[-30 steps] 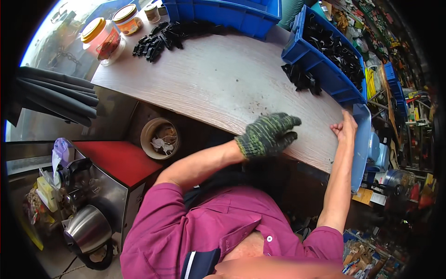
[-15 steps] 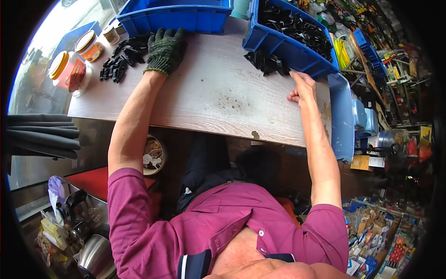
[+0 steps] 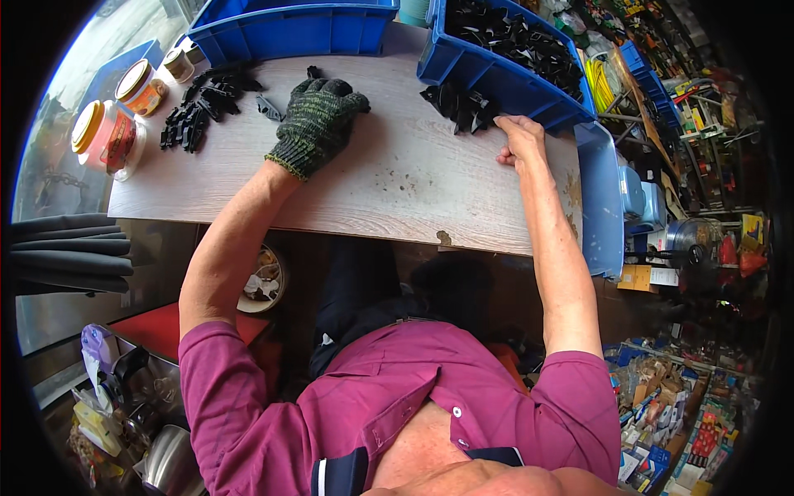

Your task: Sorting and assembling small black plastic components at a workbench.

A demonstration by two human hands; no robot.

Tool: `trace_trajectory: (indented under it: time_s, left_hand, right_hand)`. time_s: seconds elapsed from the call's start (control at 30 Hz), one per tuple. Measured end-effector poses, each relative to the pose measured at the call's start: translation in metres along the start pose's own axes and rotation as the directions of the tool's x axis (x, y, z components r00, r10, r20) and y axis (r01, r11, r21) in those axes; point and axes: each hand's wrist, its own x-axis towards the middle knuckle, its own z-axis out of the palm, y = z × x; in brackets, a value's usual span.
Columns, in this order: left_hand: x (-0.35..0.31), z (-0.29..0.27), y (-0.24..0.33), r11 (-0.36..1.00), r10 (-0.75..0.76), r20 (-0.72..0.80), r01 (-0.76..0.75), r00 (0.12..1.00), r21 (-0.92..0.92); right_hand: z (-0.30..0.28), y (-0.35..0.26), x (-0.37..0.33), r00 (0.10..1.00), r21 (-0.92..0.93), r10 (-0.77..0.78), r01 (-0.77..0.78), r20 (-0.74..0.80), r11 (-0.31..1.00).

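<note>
My left hand (image 3: 321,124), in a dark green knitted glove, is above the table with its fingers curled in. What they hold, if anything, is hidden. Beside it on the table lie a small grey-black piece (image 3: 267,107) and a black bit (image 3: 313,73) past the fingertips. A spread of black clip-like parts (image 3: 203,103) lies further left. My bare right hand (image 3: 523,142) rests at the edge of a small heap of black pieces (image 3: 460,107). Its forefinger reaches toward the heap, with the thumb apart from it and no held piece visible.
A blue bin (image 3: 504,74) full of black pieces stands at the far right; another blue bin (image 3: 289,37) stands at the far left. Lidded jars (image 3: 107,136) line the table's left side. A light-blue tub (image 3: 601,207) adjoins the right edge. Below the table is a round waste bin (image 3: 263,279).
My left hand has moved right and nearer, away from the black parts, and its fingers have curled in. The grey-black piece now shows beside it. My right hand stays by the heap.
</note>
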Motion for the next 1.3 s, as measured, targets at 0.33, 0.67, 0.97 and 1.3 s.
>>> trace_trajectory:
  time_s: [0.33,0.67,0.97,1.3]
  left_hand:
    - [-0.004,0.000,0.024,0.994,0.104,-0.025,-0.104,0.994,-0.013]
    - [-0.010,-0.001,0.024,1.000,0.000,0.065,0.001,0.998,-0.019]
    - [-0.010,-0.010,0.037,0.988,0.135,-0.112,-0.143,0.985,-0.065]
    - [-0.010,0.019,0.125,0.504,-0.399,-0.129,0.099,0.908,-0.858]
  right_hand:
    - [0.004,-0.008,-0.008,0.992,-0.119,-0.126,0.129,0.027,0.984]
    - [0.014,-0.002,-0.038,0.993,0.049,-0.065,0.060,0.098,0.997]
    - [0.029,-0.004,-0.041,0.991,-0.092,-0.115,0.121,0.064,0.988]
    - [0.018,0.023,-0.072,0.905,0.333,-0.176,0.041,0.388,0.942]
